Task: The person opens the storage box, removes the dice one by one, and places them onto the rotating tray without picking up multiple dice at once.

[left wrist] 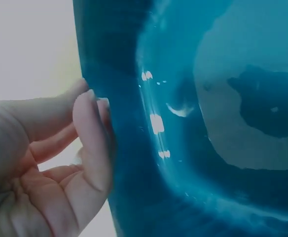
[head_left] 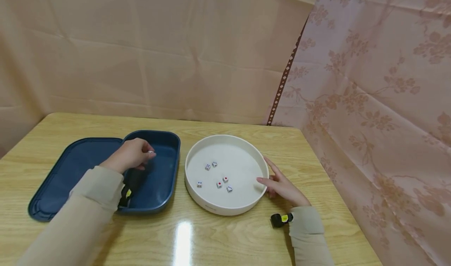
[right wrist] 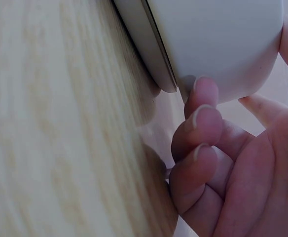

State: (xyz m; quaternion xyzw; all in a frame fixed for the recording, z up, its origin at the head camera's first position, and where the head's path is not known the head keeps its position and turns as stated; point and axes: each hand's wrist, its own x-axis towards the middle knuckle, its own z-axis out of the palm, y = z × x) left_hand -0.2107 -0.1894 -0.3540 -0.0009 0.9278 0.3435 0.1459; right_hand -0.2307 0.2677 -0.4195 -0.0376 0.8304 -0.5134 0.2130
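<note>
My left hand [head_left: 132, 154] is above the dark blue rectangular container [head_left: 177, 168] and pinches a small white die [head_left: 151, 152] between its fingertips. In the left wrist view only a bit of the die shows between the thumb and fingers, with the blue wall behind. My right hand [head_left: 283, 185] holds the right side of a round white tray [head_left: 225, 210], its thumb over the rim and its other fingers outside. The right wrist view shows curled fingertips [right wrist: 205, 123] at the tray's lower side. Several dice lie in the tray, among them a die with a red dot [head_left: 219, 185].
A dark blue lid [head_left: 53, 187] lies left of the container, partly behind my left forearm. Everything stands on a wooden table [head_left: 151, 238]. A beige curtain [head_left: 158, 62] hangs behind, and a pink floral curtain [head_left: 380, 101] lines the right side.
</note>
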